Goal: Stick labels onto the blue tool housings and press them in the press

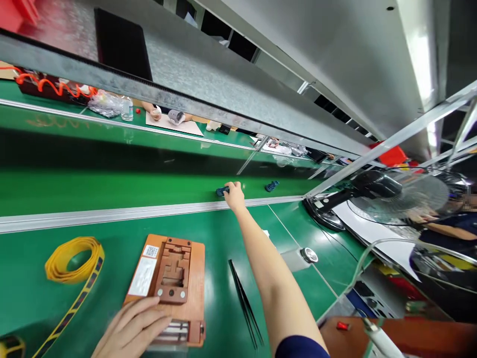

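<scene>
My right hand (234,195) reaches far forward to the belt-like green strip, its fingers closed around a small dark blue part (222,191) whose exact kind I cannot make out. A second dark blue part (272,186) rests on the strip, right of that hand. My left hand (134,325) lies with fingers stretched out over the lower left of an orange-brown fixture block (198,278), holding nothing visible. This fixture has a recessed, slotted insert (172,268) and white labels. Black tweezers (244,301) lie on the green bench between my arms.
At left lies a coiled yellow component tape (74,261). A silver bottle (298,258) lies right of my forearm, with a black fan (357,196) beyond. A metal shelf (208,94) spans overhead. Across the strip show a co-worker's hands (167,115); another person sits far right.
</scene>
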Available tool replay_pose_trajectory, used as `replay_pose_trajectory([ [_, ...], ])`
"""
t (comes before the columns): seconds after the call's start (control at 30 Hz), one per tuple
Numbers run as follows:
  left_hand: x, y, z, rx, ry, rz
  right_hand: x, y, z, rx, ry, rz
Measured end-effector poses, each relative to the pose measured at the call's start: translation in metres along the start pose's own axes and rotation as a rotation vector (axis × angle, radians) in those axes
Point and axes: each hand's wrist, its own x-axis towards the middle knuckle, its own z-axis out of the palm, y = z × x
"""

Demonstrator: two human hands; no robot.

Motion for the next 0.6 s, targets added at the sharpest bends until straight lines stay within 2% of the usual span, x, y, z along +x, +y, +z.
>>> replay_pose_trajectory([
  [0.1, 0.004, 0.006, -0.009, -0.092, -0.040, -0.054, -0.031, -0.036, -0.022, 0.088, -0.028, -0.089],
  [0.2, -0.008, 0.020, -0.015, -0.193, -0.088, -0.144, -0.074, -0.071, -0.046, 0.194, -0.107, -0.169],
  [0.33, -0.038, 0.045, -0.029, -0.322, -0.151, -0.168, -0.142, -0.103, -0.076, 0.420, -0.289, -0.264],
  [0.43, -0.039, 0.055, -0.049, -0.408, -0.115, -0.231, -0.187, -0.118, -0.089, 0.569, -0.444, -0.309],
  [0.53, -0.011, 0.053, -0.064, -0.579, 0.087, -0.538, -0.220, -0.130, -0.091, 0.633, -0.552, -0.368],
  [0.57, 0.002, 0.051, -0.068, -0.718, 0.138, -0.668, -0.228, -0.133, -0.089, 0.639, -0.572, -0.394],
  [0.6, 0.015, 0.050, -0.070, -0.899, 0.129, -0.774, -0.235, -0.136, -0.087, 0.641, -0.583, -0.418],
])
